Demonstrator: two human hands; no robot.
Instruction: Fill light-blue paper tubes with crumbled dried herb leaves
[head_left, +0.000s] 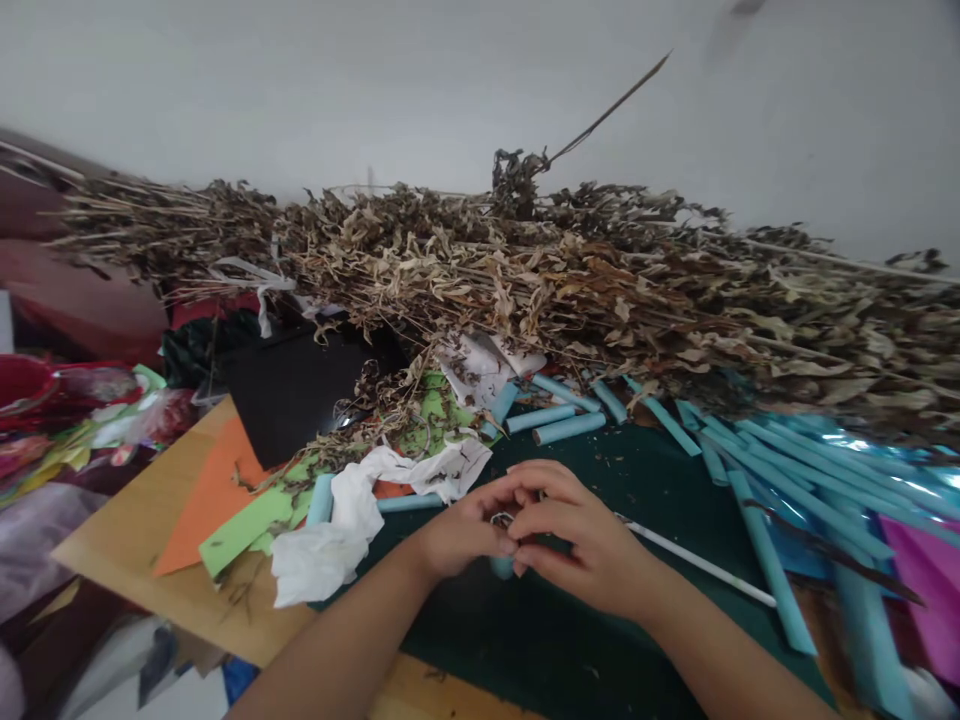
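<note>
Both hands meet over the dark green sheet [480, 640], fingertips together. Between them shows the end of a short light-blue paper tube [502, 567], mostly hidden by fingers. My left hand [466, 528] is closed around its upper part, thumb against it. My right hand [574, 535] has its fingers bent and pinched at the same tube. Something thin and pale sits at the tube's top, too small to name. Crumpled white tissue [330, 530] lies left of the hands. A white stick [697, 562] lies to the right.
Dried leafy stalks [525, 270] are heaped along the wall. Several blue paper tubes [570, 430] lie behind the hands, longer ones [772, 560] at right. Green paper [255, 520], orange paper [202, 500] and a black flat object [300, 385] lie left, on a wooden board [120, 530].
</note>
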